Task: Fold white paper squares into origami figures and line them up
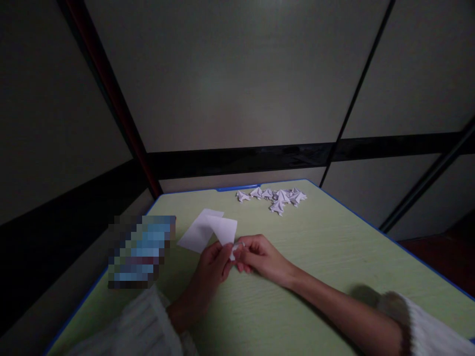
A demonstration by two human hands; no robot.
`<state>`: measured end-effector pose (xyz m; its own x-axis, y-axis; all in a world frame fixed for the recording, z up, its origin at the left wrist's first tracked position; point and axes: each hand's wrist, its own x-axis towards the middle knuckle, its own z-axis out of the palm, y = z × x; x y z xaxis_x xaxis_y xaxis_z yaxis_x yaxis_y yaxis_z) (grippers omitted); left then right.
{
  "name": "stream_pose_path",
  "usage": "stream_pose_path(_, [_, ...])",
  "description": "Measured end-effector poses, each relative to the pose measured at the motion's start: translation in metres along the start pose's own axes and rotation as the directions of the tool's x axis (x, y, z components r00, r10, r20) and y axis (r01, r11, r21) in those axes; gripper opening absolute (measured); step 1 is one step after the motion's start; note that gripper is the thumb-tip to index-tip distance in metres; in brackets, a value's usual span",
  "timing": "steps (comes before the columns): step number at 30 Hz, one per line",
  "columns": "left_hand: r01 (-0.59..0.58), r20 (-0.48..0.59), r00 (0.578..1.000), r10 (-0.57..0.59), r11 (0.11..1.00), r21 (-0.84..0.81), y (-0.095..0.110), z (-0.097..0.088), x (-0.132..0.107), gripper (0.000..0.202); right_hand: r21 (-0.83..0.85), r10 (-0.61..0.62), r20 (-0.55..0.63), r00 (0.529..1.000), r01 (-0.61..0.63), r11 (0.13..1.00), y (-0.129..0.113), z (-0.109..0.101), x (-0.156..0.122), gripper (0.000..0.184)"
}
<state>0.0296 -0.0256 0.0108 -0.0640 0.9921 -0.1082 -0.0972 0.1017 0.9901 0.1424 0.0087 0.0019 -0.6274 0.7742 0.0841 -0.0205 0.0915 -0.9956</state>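
Note:
My left hand point(213, 267) and my right hand point(258, 254) meet over the green table point(334, 257), both pinching the near corner of a white paper sheet point(224, 230). That sheet tilts up from my fingertips. A second white sheet point(195, 232) lies flat on the table just behind and left of it. Both forearms rest on the table, in white knitted sleeves.
Several small folded white paper figures point(276, 198) sit in a cluster near the table's far edge. A blurred-out bluish object point(141, 252) lies at the left edge. The table has a blue rim and stands against dark-framed wall panels.

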Motion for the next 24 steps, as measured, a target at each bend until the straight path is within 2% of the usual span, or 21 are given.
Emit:
stream_pose_path(8, [0.009,0.028,1.0,-0.01,0.999,0.053,-0.004,-0.003,0.003,0.029,0.11,0.032,-0.019,0.999,-0.029,0.994,-0.002,-0.001,0.0,0.012])
stream_pose_path(15, [-0.023,0.075,0.997,0.02,0.999,0.034,-0.016,-0.007,0.009,0.031,0.079,0.058,0.026,0.998,-0.06,0.995,-0.001,-0.003,0.0,0.012])
stream_pose_path(20, [-0.003,0.035,0.999,0.006,0.996,-0.087,-0.017,-0.007,0.008,0.03,-0.046,-0.073,-0.065,0.995,0.07,0.997,-0.003,0.003,-0.005,0.014])
stream_pose_path(22, [0.028,0.003,1.0,-0.028,0.991,-0.129,-0.017,-0.006,0.007,0.03,-0.165,-0.173,-0.09,0.981,0.157,0.974,-0.004,0.005,-0.007,0.017])
stream_pose_path(24, [0.051,-0.004,0.999,-0.052,0.989,-0.138,-0.015,-0.005,0.005,0.03,-0.324,-0.298,-0.101,0.949,0.251,0.912,-0.004,0.006,-0.009,0.021])
